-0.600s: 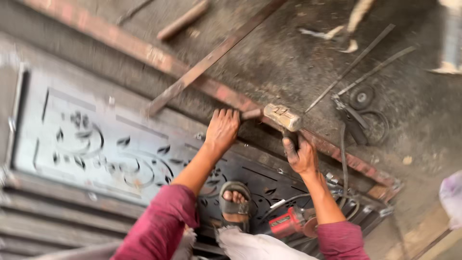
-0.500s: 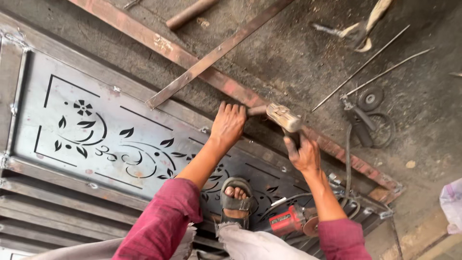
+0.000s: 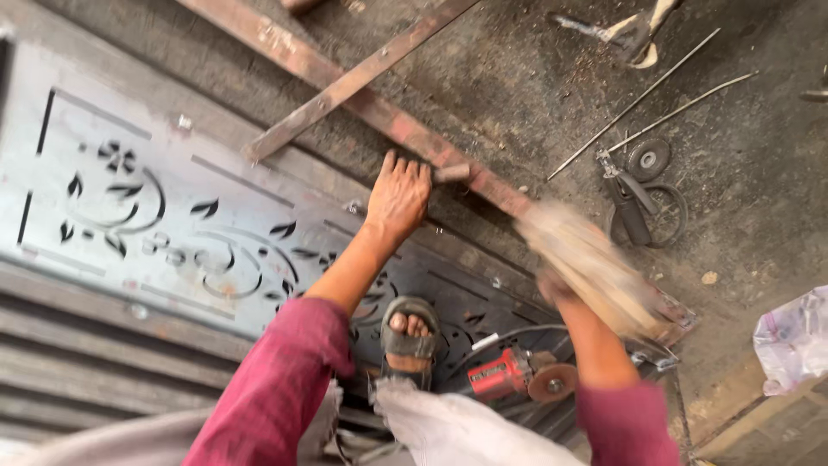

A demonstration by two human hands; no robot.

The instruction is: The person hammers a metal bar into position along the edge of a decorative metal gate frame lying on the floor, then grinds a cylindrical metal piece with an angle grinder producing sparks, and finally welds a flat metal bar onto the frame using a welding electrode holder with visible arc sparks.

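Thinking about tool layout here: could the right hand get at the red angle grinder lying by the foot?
Probably yes. The red angle grinder lies uncovered on the panel just beside the right forearm, but the right hand is now gripping a blurred wooden-handled tool and would need freeing first.

My right hand [image 3: 556, 285] is smeared by motion, and the wooden-handled tool [image 3: 595, 267] in it is a streak whose head I cannot make out. My left hand [image 3: 398, 194] covers part of a short metal piece [image 3: 452, 173]. The picture's bottom edge cuts off both sleeves, and the red grinder [image 3: 509, 373] sits half behind my arm.
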